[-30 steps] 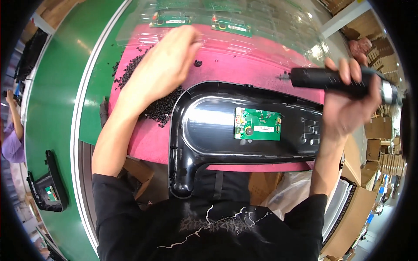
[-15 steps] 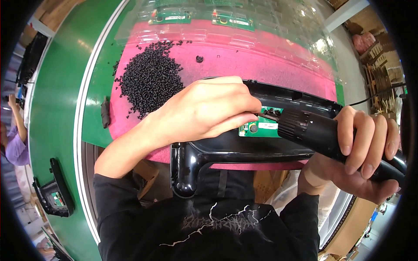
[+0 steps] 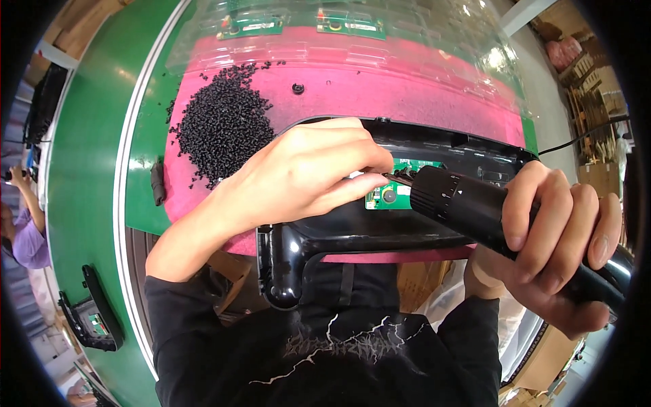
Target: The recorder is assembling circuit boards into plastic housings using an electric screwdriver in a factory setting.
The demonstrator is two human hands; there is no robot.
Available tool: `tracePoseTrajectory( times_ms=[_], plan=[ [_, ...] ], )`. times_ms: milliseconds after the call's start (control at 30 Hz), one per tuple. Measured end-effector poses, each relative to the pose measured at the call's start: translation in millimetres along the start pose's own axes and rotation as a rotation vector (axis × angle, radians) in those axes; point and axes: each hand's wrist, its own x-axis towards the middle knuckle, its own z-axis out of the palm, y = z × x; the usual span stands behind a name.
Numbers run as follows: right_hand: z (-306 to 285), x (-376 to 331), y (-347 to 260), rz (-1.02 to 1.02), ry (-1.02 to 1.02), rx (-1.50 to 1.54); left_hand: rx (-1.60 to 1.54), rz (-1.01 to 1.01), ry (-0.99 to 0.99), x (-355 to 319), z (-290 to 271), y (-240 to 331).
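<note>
2 hands (image 3: 305,176), screwdriver (image 3: 475,210), screw pile (image 3: 220,132)

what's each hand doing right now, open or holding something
Left hand: fingers pinched together at the tip of the electric screwdriver, over the green circuit board; what they pinch is hidden.
Right hand: closed around the screwdriver's body.

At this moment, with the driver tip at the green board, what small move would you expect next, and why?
Probably press the black electric screwdriver straight down and run it: the right hand holds it with its tip at the green circuit board, where the left hand pinches beside the tip.
</note>
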Motion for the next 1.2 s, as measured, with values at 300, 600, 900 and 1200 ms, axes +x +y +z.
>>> tracePoseTrajectory(
  times_ms=[300, 600, 900, 1200],
  plan=[
    [-10.1, 26.3, -29.9, 0.365, 0.044, -0.322, 0.145, -0.082, -0.051, -6.8, -5.1, 3.5],
    [-46.6, 20.4, -24.2, 0.560, 0.072, -0.423, 0.262, -0.039, -0.205, 3.5, -6.6, 6.4],
    [-45.8, 18.8, -21.4, 0.604, 0.059, -0.507, 0.210, 0.022, -0.297, 0.0, -1.3, 4.0],
    [-39.6, 24.8, -14.7, 0.738, -0.001, -0.539, 0.267, -0.181, -0.419, 0.5, -4.9, 6.3]
  ],
)
